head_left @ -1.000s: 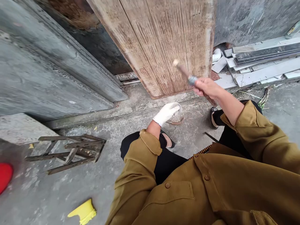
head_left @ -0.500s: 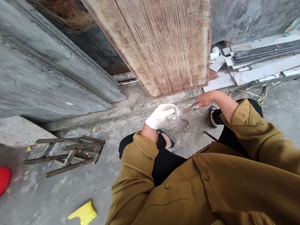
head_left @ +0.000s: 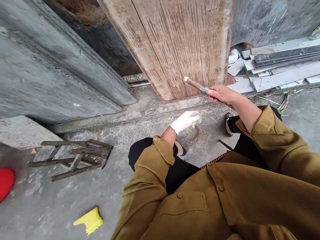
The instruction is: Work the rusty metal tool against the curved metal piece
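Note:
My left hand (head_left: 186, 121), in a white glove, is low over the concrete with its fingers curled. They are closed at the upper end of a curved brown piece (head_left: 198, 133), like a bent bit of wood; its lower end looks smeared. My bare right hand (head_left: 221, 94) is wrapped round a wooden stick (head_left: 193, 82), which points up and left in front of the planks. Grey wire (head_left: 204, 89) is wound round the stick just ahead of my fingers. The stick's tip is pale.
A weathered plank panel (head_left: 175, 50) leans at the wall ahead. Boards and strips (head_left: 282, 71) are stacked at right. A wooden stool (head_left: 75, 158) lies at left, near a yellow piece (head_left: 89, 220) and a red object (head_left: 6, 183). A thin dark strip (head_left: 225, 145) lies by my right foot.
My right hand has raised the stick, swinging its tip up away from my left hand. My left hand has moved right and down to the curved brown piece, which lay apart from it before.

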### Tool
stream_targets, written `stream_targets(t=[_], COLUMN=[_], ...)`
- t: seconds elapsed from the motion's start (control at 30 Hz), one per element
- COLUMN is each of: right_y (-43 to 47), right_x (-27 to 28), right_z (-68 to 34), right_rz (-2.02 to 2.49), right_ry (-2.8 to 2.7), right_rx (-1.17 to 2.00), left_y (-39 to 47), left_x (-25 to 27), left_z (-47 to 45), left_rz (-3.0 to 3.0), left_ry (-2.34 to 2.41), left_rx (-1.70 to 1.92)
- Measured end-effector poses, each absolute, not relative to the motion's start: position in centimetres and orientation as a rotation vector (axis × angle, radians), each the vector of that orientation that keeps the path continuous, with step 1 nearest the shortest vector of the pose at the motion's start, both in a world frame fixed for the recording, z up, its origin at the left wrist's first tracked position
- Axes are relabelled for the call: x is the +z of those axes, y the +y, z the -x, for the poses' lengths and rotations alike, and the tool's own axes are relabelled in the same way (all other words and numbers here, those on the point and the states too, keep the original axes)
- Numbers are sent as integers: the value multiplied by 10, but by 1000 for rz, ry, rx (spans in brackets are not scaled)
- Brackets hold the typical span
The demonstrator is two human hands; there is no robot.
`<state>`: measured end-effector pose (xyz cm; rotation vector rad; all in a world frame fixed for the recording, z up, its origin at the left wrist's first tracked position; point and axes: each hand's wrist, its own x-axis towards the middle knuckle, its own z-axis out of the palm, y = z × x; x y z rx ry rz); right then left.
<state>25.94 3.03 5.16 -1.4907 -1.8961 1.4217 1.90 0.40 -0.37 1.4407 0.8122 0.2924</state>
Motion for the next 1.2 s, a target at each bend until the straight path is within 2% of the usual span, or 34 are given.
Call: stream_targets(t=[0.1, 0.17, 0.23, 0.33, 0.47, 0.53, 0.67, 0.8, 0.87, 1.0, 1.13, 1.2], right_y=[39, 40, 38, 30, 16, 11, 19, 40, 48, 50, 49, 47], right_x=[39, 29, 21, 14, 19, 28, 52, 60, 53, 40, 42, 42], right_z=[-257, -253, -251, -245, -233, -231, -246, -272, -281, -289, -284, -277], right_rz=[1872, 1925, 1855, 1495, 1027, 866, 1030, 1307, 1489, 1788, 2023, 2059], right_ry=[-2187, -2366, -2605, -2870, -2687, -2537, -2040, -1649, -1688, -1963, -2118, -2271], right_rx=[1061, 1058, 1285, 1794, 2263, 2299, 1804, 1316, 1213, 1221, 985, 922], left_y=[-1, 0, 4, 11, 14, 15, 15, 11, 8, 6, 7, 8], left_x=[2, 4, 3, 2, 2, 0, -6, -2, 6, 22, 27, 27], left_z=[-22, -18, -13, -4, 3, 3, -1, -5, -4, 5, 16, 21], left_rz=[-1531, -1602, -1667, -1737, -1744, -1707, -1575, -1525, -1471, -1433, -1431, -1418], left_ry=[710, 724, 781, 860, 854, 848, 817, 700, 635, 599, 546, 541], left_rx=[223, 206, 231, 278, 295, 313, 395, 323, 298, 274, 94, 122])
